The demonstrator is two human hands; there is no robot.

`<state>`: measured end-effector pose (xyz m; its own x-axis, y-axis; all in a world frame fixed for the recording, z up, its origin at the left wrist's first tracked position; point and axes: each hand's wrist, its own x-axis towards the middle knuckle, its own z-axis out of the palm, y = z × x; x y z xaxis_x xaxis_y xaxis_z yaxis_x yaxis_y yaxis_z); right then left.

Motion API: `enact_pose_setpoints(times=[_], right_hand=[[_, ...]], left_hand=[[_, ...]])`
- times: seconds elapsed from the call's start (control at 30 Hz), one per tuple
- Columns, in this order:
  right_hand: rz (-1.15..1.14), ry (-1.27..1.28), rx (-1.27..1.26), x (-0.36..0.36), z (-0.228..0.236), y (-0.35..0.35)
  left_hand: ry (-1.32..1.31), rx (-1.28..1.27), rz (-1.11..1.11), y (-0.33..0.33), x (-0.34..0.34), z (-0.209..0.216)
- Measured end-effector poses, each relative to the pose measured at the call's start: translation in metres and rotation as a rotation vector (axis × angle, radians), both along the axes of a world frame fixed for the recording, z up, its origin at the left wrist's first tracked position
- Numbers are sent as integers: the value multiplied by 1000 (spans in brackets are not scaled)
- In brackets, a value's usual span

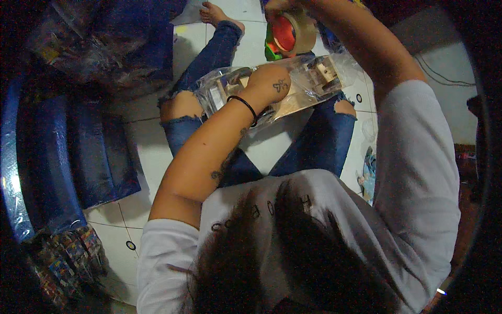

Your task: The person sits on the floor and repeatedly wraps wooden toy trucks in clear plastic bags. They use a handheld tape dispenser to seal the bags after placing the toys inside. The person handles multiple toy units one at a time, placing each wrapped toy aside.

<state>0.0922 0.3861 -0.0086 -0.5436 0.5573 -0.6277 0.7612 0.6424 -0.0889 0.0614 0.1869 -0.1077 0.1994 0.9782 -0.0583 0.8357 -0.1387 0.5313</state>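
Across my thighs lies a long package in clear plastic wrap, with light wooden-looking pieces showing through. My left hand rests on its middle, back of the hand up and fingers curled down against the plastic; the fingertips are hidden. At the upper edge, my right hand is closed on a tape dispenser with green and red parts, and is partly cut off by the frame. The dispenser carries a wide roll of tan tape and stands just beyond the package's far side.
Dark blue plastic-covered bundles stand on the tiled floor at my left. Several small colourful packets lie at the lower left. A large dark plastic-wrapped pile is at the far left. A thin cable runs along the right.
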Motion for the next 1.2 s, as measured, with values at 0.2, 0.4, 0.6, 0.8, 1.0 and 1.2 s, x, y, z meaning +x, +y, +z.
enact_pose_setpoints(times=[0.2,0.4,0.6,0.8,1.0,1.2], right_hand=[[-54,518,503,108,11,-131],[-315,769,527,203,-23,-240],[-365,803,486,232,-44,-321],[-275,609,433,215,-109,-288],[-305,857,317,212,-99,-264],[-708,944,1255,393,-144,-254]], left_hand=[[-162,113,-13,5,-8,-10],[-80,85,-26,12,-8,-9],[14,5,-29,18,-9,-10],[67,97,-145,23,-18,-14],[109,81,-70,14,-14,16],[563,272,-51,29,-5,42]])
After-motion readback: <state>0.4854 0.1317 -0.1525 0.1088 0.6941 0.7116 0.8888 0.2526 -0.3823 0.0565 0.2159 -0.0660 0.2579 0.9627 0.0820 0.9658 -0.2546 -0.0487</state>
